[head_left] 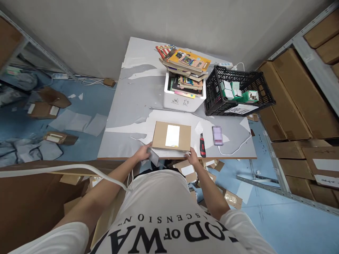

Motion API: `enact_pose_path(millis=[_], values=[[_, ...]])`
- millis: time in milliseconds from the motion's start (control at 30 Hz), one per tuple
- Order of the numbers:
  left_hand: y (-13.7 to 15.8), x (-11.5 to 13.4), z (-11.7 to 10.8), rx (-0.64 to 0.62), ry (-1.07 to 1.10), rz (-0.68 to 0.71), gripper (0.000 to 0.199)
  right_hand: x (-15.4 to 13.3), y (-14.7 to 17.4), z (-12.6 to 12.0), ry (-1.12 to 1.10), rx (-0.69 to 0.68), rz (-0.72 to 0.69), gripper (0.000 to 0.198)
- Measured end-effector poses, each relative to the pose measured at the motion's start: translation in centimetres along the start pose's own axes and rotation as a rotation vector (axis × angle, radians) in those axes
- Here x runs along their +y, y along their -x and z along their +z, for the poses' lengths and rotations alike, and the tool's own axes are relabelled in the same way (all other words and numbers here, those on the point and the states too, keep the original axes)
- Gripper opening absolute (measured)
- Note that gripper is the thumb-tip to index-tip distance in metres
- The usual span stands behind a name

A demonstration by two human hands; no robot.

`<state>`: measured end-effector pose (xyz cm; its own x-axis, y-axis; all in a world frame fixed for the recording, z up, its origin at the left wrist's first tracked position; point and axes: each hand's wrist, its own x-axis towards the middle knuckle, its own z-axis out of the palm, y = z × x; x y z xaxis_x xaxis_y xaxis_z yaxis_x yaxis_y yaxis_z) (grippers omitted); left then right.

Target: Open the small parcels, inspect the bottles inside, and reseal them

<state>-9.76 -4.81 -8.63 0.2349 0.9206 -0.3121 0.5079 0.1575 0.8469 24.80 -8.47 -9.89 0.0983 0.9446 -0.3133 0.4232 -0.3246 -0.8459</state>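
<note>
Best keep the box (160,135) level, w/ even pressure both ends & fingers off the label (173,131). My L hand (143,152) is closed on its near-left corner, fingers curled; grey scrap (153,157) just beside it, can't tell if pinched too. Box is between my hands, a bit ahead, over the table (112,146). My R hand (192,156) is closed on the near-right corner; knife (202,146) just right of it, phone (217,135) farther right.
</note>
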Motion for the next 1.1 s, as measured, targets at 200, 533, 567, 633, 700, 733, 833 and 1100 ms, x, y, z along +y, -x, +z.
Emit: enact_pose_path(millis=[200,533,567,633,700,733,833,1100], values=[[1.4,2.8,-0.2,0.08,-0.099,-0.012,0.05,-4.0,-0.4,-0.7,0.012,-0.046,-0.101,0.038],[-0.9,8.5,-2.3,0.34,-0.28,-0.12,0.057,-10.3,-1.9,-2.3,0.411,0.062,0.138,0.042],[-1.2,8.3,-2.4,0.331,-0.289,-0.123,0.057,-10.4,-2.0,-2.1,0.426,0.06,0.157,0.042],[-1.5,7.8,-2.6,0.322,-0.288,-0.119,0.058,-10.3,-2.1,-1.8,0.427,0.065,0.17,0.043],[-1.6,7.5,-2.6,0.329,-0.271,-0.115,0.058,-10.2,-2.3,-1.6,0.397,0.07,0.166,0.042],[-1.6,7.4,-2.6,0.331,-0.261,-0.117,0.058,-10.1,-2.4,-1.5,0.375,0.072,0.162,0.042],[-1.6,7.0,-2.3,0.338,-0.212,-0.133,0.057,-9.5,-2.6,-1.6,0.282,0.079,0.153,0.042],[-0.5,2.1,-0.8,0.292,0.347,-0.227,0.056,-4.4,-1.5,-2.0,-0.041,0.057,0.087,0.036]])
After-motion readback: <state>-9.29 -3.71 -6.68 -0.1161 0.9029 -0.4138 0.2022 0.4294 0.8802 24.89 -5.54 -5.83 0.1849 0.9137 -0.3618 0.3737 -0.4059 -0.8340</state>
